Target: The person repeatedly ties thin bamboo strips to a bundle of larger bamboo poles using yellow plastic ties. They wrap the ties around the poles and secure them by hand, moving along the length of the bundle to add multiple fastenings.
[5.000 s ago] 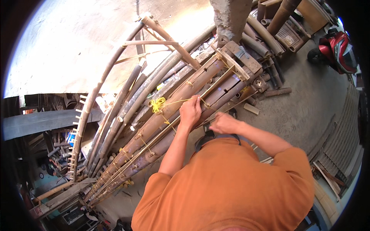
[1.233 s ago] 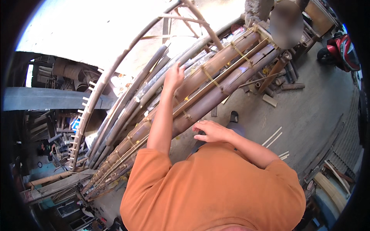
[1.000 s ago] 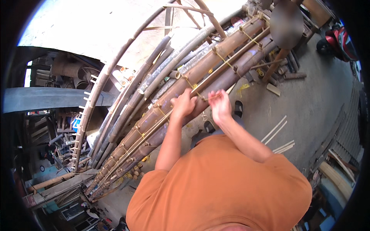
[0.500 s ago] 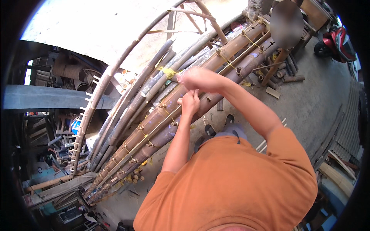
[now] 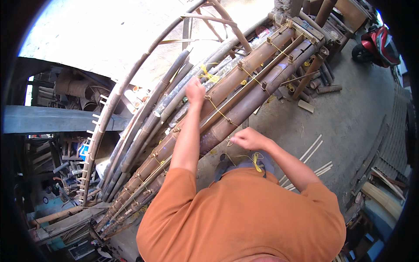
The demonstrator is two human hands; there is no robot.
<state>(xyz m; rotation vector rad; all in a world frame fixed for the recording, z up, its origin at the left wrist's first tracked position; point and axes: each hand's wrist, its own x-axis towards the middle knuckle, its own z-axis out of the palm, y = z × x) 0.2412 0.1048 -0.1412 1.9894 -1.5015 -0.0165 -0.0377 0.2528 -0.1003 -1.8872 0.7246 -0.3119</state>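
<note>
Two long brown bamboo poles run diagonally before me, with short pegs along them and yellow cord lashed across. My left hand is a closed fist at the far side of the poles, pulling on the cord. Just beyond it lies a yellow cord bundle. On the near side, my right hand is closed, with thin cord showing at its fingers. A looped cord hank hangs close to my waist. The fingers hide exactly how each hand grips the cord.
A curved bamboo piece with a row of pegs arches at the left. More bamboo poles lie beyond the work. Pale strips are on the floor at right. A red motorbike stands far right.
My hands, together over the poles before, have parted: the left went to the far side, the right came back toward my body. A cord hank now shows near my waist.
</note>
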